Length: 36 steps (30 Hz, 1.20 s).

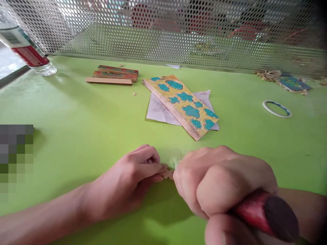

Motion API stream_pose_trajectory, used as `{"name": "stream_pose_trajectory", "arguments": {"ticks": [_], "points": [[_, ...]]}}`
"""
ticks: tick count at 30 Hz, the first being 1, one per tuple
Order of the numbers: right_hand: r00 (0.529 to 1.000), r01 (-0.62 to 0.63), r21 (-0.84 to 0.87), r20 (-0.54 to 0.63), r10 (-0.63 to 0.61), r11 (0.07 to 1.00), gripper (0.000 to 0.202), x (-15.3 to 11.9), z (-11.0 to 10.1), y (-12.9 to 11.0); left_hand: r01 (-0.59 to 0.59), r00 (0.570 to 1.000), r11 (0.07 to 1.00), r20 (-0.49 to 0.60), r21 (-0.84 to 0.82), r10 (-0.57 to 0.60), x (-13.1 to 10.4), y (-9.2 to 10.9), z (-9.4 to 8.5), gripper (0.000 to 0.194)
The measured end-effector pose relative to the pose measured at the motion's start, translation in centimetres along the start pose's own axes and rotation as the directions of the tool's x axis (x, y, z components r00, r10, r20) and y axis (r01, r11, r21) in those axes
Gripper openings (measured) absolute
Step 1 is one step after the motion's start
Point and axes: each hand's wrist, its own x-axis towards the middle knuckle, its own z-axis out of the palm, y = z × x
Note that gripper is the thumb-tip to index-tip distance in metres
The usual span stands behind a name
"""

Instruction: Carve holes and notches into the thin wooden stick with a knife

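Near the front of the green table, my left hand point(133, 173) is closed in a pinch on a small notched wooden piece point(168, 174). My right hand point(222, 183), closer to the camera, is wrapped in a fist around a red-handled tool point(255, 209) with a dark butt end. That handle slants toward the camera; the tool's working end is hidden behind my fist. The right end of the wooden piece disappears behind my right hand, so contact with the tool cannot be seen. Beyond both hands lies a yellow board with teal shapes point(184, 96), resting partly on white paper point(158, 110).
Several painted wooden strips point(116, 75) lie at the back left, near a water bottle point(30, 51). A white tape roll point(277, 109) is at right, with coiled string point(272, 75) and a small blue painted piece point(293, 83) behind it. A perforated metal screen point(163, 41) borders the back.
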Motion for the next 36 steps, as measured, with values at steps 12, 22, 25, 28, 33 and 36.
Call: {"name": "stream_pose_trajectory", "arguments": {"ticks": [12, 22, 25, 28, 33, 36], "points": [[0.974, -0.046, 0.378, -0.189, 0.125, 0.925, 0.032, 2.0, -2.7, 2.2, 0.042, 0.999, 0.997, -0.035, 0.059, -0.04, 0.0, 0.7, 0.3, 0.027], [0.977, -0.058, 0.272, -0.18, 0.11, 0.961, 0.037, 1.9, -2.6, 0.4, -0.001, 1.0, 0.998, -0.014, 0.07, 0.002, -0.1, 0.5, 0.4, 0.023], [0.966, -0.084, 0.194, -0.223, 0.127, 0.977, 0.042, 2.0, -2.4, -1.0, 0.039, 0.999, 0.998, -0.01, 0.056, -0.039, 0.0, 0.5, 0.3, 0.019], [0.949, -0.054, 0.099, -0.305, 0.082, 0.994, 0.046, 2.3, -2.5, -2.2, 0.049, 0.999, 0.996, -0.028, 0.069, -0.047, 0.1, 0.7, 0.4, 0.018], [0.915, 0.057, 0.001, -0.399, -0.052, 0.998, 0.044, 2.1, -3.2, -2.7, -0.056, 0.991, 0.978, -0.11, 0.199, 0.079, -0.1, 0.1, -0.1, 0.015], [0.906, 0.104, 0.017, -0.415, -0.088, 0.994, 0.035, 1.5, -3.9, -2.5, -0.161, 0.946, 0.903, -0.199, 0.398, 0.257, -0.2, -0.8, -0.8, 0.025]]}}
